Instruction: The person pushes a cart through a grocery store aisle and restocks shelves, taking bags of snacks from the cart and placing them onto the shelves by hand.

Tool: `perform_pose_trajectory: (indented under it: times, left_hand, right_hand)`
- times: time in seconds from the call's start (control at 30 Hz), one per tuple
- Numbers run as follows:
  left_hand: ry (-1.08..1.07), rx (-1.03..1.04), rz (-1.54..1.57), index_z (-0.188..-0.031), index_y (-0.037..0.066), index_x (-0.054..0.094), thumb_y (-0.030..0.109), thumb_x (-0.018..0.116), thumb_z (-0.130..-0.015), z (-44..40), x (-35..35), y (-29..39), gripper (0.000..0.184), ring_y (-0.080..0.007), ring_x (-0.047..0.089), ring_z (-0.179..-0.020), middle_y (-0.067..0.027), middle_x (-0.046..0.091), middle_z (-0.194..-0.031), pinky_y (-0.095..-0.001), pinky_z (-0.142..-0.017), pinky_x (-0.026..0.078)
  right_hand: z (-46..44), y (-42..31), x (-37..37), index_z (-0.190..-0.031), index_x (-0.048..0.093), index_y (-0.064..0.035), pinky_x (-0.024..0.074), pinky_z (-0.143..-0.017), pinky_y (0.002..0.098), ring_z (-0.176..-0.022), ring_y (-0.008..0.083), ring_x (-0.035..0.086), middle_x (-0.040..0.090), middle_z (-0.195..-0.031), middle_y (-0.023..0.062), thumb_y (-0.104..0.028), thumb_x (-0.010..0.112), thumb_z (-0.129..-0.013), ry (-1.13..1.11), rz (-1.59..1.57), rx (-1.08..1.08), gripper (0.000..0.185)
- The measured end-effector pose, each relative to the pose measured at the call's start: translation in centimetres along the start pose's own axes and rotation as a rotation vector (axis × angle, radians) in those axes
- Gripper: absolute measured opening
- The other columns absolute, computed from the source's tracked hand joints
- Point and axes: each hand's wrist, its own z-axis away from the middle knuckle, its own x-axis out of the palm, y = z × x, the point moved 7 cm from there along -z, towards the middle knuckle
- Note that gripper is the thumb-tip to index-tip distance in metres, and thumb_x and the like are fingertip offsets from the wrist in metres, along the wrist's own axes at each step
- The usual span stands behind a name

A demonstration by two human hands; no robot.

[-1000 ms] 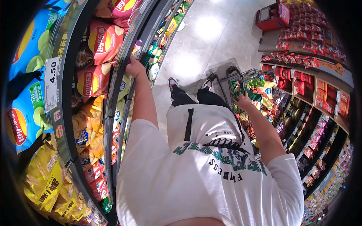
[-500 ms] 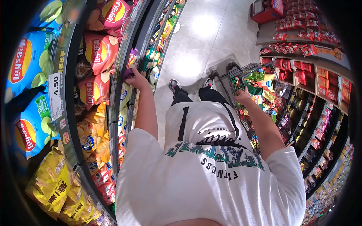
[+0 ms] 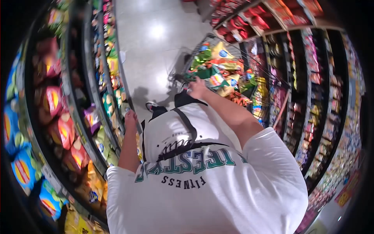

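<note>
My left hand (image 3: 131, 119) hangs by the left shelf front, its fingers curled together; whether anything is inside cannot be made out. A purple snack bag (image 3: 92, 117) lies on the shelf to its left. On the right, my right hand (image 3: 197, 88) is at the near edge of the wire shopping cart (image 3: 210, 38), fingers bent over it and partly blurred. Inside the cart, a green bag (image 3: 210, 75) lies right beside that hand, with a yellow bag (image 3: 221, 52) and several other snack bags behind it.
Shelves of chip bags (image 3: 53, 100) curve along the left. Red packets (image 3: 255, 19) stand on the shelving at the upper right, with more stocked shelves below. The grey tiled floor (image 3: 150, 54) runs ahead between them, and my shoe (image 3: 155, 105) shows on it.
My left hand has come away from the shelf edge and its purple bag. The view has swung right, and the cart is now closer to my body, with my right hand still at it.
</note>
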Motion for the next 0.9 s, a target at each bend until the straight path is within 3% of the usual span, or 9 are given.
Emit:
perform_pose_trajectory:
  times: [0.07,0.1,0.13,0.17,0.3,0.43,0.6,0.77,0.9]
  left_hand:
    - [-0.054,0.037,-0.141,-0.124,0.010,0.056,0.029,0.058,-0.099,-1.2,1.9,0.6,0.031,-0.0077,0.053,-0.068,0.0022,0.057,-0.084,-0.0227,-0.055,0.043]
    - [-0.074,0.020,-0.117,-0.110,0.010,0.058,0.028,0.055,-0.102,0.3,4.5,2.7,0.021,-0.0071,0.054,-0.065,0.0021,0.056,-0.081,-0.0209,-0.051,0.042]
    - [-0.105,0.040,-0.195,-0.116,0.010,0.057,0.029,0.056,-0.101,-1.3,5.2,2.5,0.025,-0.0078,0.054,-0.069,0.0012,0.057,-0.085,-0.0223,-0.055,0.043]
    - [-0.192,0.053,-0.272,-0.122,0.010,0.055,0.030,0.058,-0.099,-4.0,6.6,1.1,0.031,-0.0085,0.055,-0.073,0.0003,0.058,-0.089,-0.0236,-0.058,0.044]
    - [-0.259,0.174,-0.511,-0.131,0.011,0.055,0.032,0.061,-0.097,-3.2,11.8,4.1,0.041,-0.0121,0.058,-0.081,-0.0028,0.062,-0.099,-0.0265,-0.069,0.046]
    - [-0.306,0.282,-0.655,-0.125,0.007,0.059,0.027,0.060,-0.098,0.5,17.9,6.6,0.034,-0.0120,0.057,-0.081,-0.0022,0.063,-0.090,-0.0271,-0.070,0.047]
    - [-0.338,0.330,-0.759,-0.123,0.005,0.060,0.023,0.062,-0.097,5.4,22.1,9.2,0.032,-0.0140,0.059,-0.085,-0.0046,0.065,-0.089,-0.0293,-0.076,0.048]
    - [-0.250,0.380,-0.666,-0.124,0.006,0.060,0.023,0.063,-0.096,5.5,20.2,8.0,0.033,-0.0146,0.059,-0.087,-0.0053,0.065,-0.093,-0.0294,-0.079,0.049]
    - [-0.262,0.321,-0.582,-0.129,0.008,0.057,0.023,0.063,-0.097,7.3,17.7,9.5,0.036,-0.0135,0.060,-0.095,-0.0054,0.065,-0.100,-0.0291,-0.086,0.049]
  right_hand:
    - [1.4,-1.5,-2.0,-0.113,0.067,-0.0112,0.0394,-0.111,0.0456,-0.131,0.0378,0.047,0.050,-0.138,0.0242,-0.033,0.070,-0.081,0.097,-0.274,-0.148,0.039]
    - [1.6,-2.0,-2.6,-0.113,0.067,-0.0100,0.0403,-0.110,0.0455,-0.129,0.0369,0.049,0.052,-0.135,0.0224,-0.029,0.071,-0.081,0.118,-0.411,-0.301,0.038]
    - [2.2,0.3,-4.1,-0.113,0.066,-0.0088,0.0411,-0.109,0.0454,-0.128,0.0360,0.051,0.054,-0.133,0.0206,-0.026,0.071,-0.081,0.154,-0.513,-0.417,0.036]
    - [2.3,2.8,-3.6,-0.113,0.064,-0.0058,0.0444,-0.103,0.0452,-0.121,0.0340,0.055,0.060,-0.120,0.0173,-0.020,0.074,-0.079,0.428,-0.551,-0.417,0.038]
    - [5.6,8.8,-8.4,-0.124,0.055,-0.0032,0.0438,-0.101,0.0478,-0.118,0.0371,0.053,0.057,-0.122,0.0194,-0.024,0.079,-0.074,0.693,-0.283,-0.164,0.059]
    - [2.8,16.4,-4.4,-0.144,0.037,-0.0024,0.0442,-0.104,0.0478,-0.131,0.0357,0.049,0.053,-0.136,0.0215,-0.036,0.085,-0.072,0.310,-0.429,0.052,0.093]
    - [2.0,16.1,-6.2,-0.151,0.035,-0.0104,0.0387,-0.106,0.0549,-0.131,0.0350,0.050,0.054,-0.139,0.0169,-0.042,0.085,-0.071,0.053,-0.233,0.158,0.099]
    - [-0.2,15.1,-7.2,-0.135,0.055,-0.0056,0.0467,-0.099,0.0469,-0.115,0.0354,0.061,0.064,-0.123,0.0195,-0.036,0.081,-0.078,0.152,-0.299,-0.103,0.070]
    - [1.2,11.8,-15.6,-0.123,0.062,-0.0018,0.0511,-0.094,0.0440,-0.110,0.0353,0.064,0.064,-0.119,0.0206,-0.032,0.081,-0.079,0.145,-0.122,-0.180,0.057]
